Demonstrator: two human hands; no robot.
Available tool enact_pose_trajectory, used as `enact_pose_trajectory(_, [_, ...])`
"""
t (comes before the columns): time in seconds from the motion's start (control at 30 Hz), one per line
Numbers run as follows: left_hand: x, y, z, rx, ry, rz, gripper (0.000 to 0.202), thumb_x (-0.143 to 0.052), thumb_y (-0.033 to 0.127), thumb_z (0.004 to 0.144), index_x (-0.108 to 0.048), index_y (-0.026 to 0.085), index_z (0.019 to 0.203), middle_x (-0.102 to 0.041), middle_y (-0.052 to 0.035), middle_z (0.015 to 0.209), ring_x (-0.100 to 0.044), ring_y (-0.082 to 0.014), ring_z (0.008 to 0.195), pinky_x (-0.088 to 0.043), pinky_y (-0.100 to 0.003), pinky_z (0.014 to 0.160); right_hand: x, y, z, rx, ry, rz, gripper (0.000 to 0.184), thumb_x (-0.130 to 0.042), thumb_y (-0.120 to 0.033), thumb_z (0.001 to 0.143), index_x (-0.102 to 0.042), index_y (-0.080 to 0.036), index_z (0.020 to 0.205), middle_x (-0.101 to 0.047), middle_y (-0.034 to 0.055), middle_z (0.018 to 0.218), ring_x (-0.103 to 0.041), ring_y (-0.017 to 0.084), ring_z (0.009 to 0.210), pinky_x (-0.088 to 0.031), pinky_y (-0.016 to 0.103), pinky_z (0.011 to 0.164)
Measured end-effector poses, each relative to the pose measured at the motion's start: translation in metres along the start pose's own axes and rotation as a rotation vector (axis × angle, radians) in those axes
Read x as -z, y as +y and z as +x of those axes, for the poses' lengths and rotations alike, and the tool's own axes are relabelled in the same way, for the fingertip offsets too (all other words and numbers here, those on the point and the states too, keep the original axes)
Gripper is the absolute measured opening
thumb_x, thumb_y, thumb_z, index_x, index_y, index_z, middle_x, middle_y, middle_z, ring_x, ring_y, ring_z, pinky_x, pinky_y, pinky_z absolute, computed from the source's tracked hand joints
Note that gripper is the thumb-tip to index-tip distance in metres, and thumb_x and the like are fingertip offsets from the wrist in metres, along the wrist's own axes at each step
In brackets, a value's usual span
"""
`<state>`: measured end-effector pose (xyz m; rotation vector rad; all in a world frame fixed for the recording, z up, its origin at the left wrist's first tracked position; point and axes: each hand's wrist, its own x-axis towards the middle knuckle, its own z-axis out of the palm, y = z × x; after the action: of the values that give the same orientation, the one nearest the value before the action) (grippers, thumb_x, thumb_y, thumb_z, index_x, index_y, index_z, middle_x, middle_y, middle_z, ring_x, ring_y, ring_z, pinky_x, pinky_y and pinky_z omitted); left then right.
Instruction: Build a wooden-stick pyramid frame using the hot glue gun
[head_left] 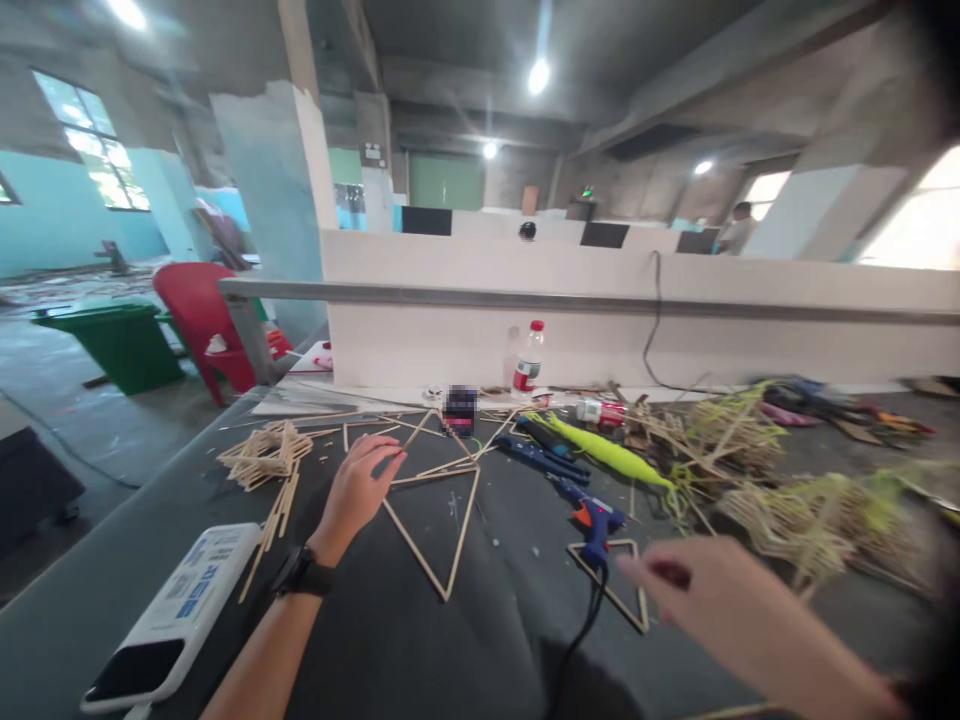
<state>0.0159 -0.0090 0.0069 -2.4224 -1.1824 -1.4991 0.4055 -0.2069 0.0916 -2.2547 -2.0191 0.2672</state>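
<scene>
My left hand (363,485), wearing a black wristband, is pinched at the left side of a thin wooden-stick frame (421,552). One wooden stick (421,432) runs up and away from its fingertips. The frame's triangular point lies toward me on the dark tabletop. My right hand (694,590) is blurred by motion at the lower right, fingers curled; whether anything is in them does not show. Left of it, a blue glue gun (598,520) with an orange part and a black cord lies over a small stick triangle (637,590).
A white power-bank-like device (187,590) and a stick bundle (266,455) lie at left. Behind are a bottle (529,358), blue pliers-like tool (540,456) and yellow-green bundle (611,450). Tangled sticks (787,525) are at right; a white partition (450,345) stands beyond.
</scene>
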Motion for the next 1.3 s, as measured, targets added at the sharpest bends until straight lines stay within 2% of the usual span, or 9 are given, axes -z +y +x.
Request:
enact_pose_trajectory(0.1, [-0.001,-0.001,0.003,-0.022,0.003,-0.018,0.010,-0.063,0.027,0.092,-0.070,0.021,0.094,-0.070,-0.0062,0.100,-0.065,-0.0226,0.098,-0.049,-0.042,0.094,-0.049,0.003,-0.031,-0.085,0.033,0.051,0.041,-0.049,-0.053,0.091,-0.067,-0.030,0.062,-0.070,0.0030,0.064,-0.064,0.024,0.062,-0.040,0.033,0.056])
enact_pose_trajectory(0.2, [-0.001,-0.002,0.003,-0.028,0.005,0.013,0.012,-0.063,0.029,0.092,-0.070,0.020,0.094,-0.070,-0.0063,0.100,-0.065,-0.0224,0.098,-0.050,-0.040,0.093,-0.072,0.012,-0.042,-0.241,0.079,0.118,0.037,-0.050,-0.052,0.090,-0.070,-0.032,0.068,-0.072,0.0024,0.071,-0.067,0.025,0.069,-0.042,0.032,0.059])
enact_pose_trajectory(0.4, [-0.004,-0.007,0.003,-0.056,-0.013,0.066,0.014,-0.063,0.032,0.092,-0.069,0.020,0.096,-0.070,-0.0068,0.102,-0.066,-0.0230,0.098,-0.049,-0.041,0.095,-0.079,0.026,-0.039,-0.271,0.076,0.242,0.016,-0.059,-0.039,0.088,-0.075,-0.036,0.089,-0.072,-0.0005,0.076,-0.068,0.021,0.072,-0.039,0.027,0.059])
enact_pose_trajectory(0.67, [-0.009,-0.012,0.005,-0.085,-0.011,0.105,0.018,-0.062,0.038,0.091,-0.069,0.023,0.097,-0.071,-0.0056,0.102,-0.067,-0.0249,0.096,-0.050,-0.040,0.092,-0.092,0.033,-0.031,-0.332,0.152,0.186,0.020,-0.053,-0.032,0.093,-0.073,-0.034,0.090,-0.072,-0.0004,0.081,-0.067,0.020,0.074,-0.032,0.025,0.057])
enact_pose_trajectory(0.87, [-0.008,-0.010,0.005,-0.077,-0.009,0.118,0.021,-0.060,0.042,0.091,-0.069,0.023,0.096,-0.072,-0.0055,0.101,-0.068,-0.0255,0.095,-0.050,-0.040,0.092,-0.083,0.057,-0.034,-0.256,0.153,0.191,0.023,-0.052,-0.032,0.094,-0.074,-0.035,0.099,-0.072,-0.0016,0.078,-0.066,0.019,0.075,-0.037,0.024,0.059])
enact_pose_trajectory(0.97, [-0.008,-0.011,0.005,-0.088,-0.003,0.126,0.019,-0.061,0.040,0.091,-0.068,0.024,0.097,-0.072,-0.0054,0.100,-0.068,-0.0248,0.094,-0.050,-0.039,0.090,-0.069,0.073,-0.017,-0.261,0.188,0.205,0.026,-0.050,-0.036,0.094,-0.074,-0.032,0.105,-0.073,0.0004,0.086,-0.068,0.019,0.080,-0.044,0.026,0.067])
enact_pose_trajectory(1.1, [-0.009,-0.011,0.006,-0.107,0.004,0.125,0.016,-0.061,0.038,0.090,-0.068,0.024,0.096,-0.072,-0.0059,0.101,-0.068,-0.0247,0.093,-0.050,-0.040,0.091,-0.050,0.097,0.038,-0.404,0.263,0.004,0.032,-0.048,-0.032,0.096,-0.066,-0.022,0.121,-0.067,0.0099,0.121,-0.067,0.022,0.102,-0.047,0.028,0.081])
enact_pose_trajectory(1.2, [-0.009,-0.010,0.007,-0.102,0.003,0.134,0.017,-0.061,0.039,0.090,-0.068,0.024,0.095,-0.072,-0.0057,0.100,-0.068,-0.0251,0.093,-0.051,-0.041,0.090,-0.045,0.109,0.083,-0.457,0.276,-0.049,0.036,-0.046,-0.031,0.098,-0.061,-0.015,0.126,-0.060,0.0184,0.128,-0.067,0.025,0.103,-0.048,0.032,0.082])
enact_pose_trajectory(1.3, [-0.009,-0.008,0.008,-0.100,0.005,0.147,0.018,-0.061,0.040,0.090,-0.068,0.025,0.095,-0.072,-0.0046,0.098,-0.068,-0.0249,0.091,-0.051,-0.041,0.088,-0.049,0.116,0.112,-0.459,0.251,-0.067,0.032,-0.047,-0.029,0.097,-0.064,-0.014,0.120,-0.063,0.0191,0.121,-0.068,0.027,0.100,-0.049,0.034,0.081])
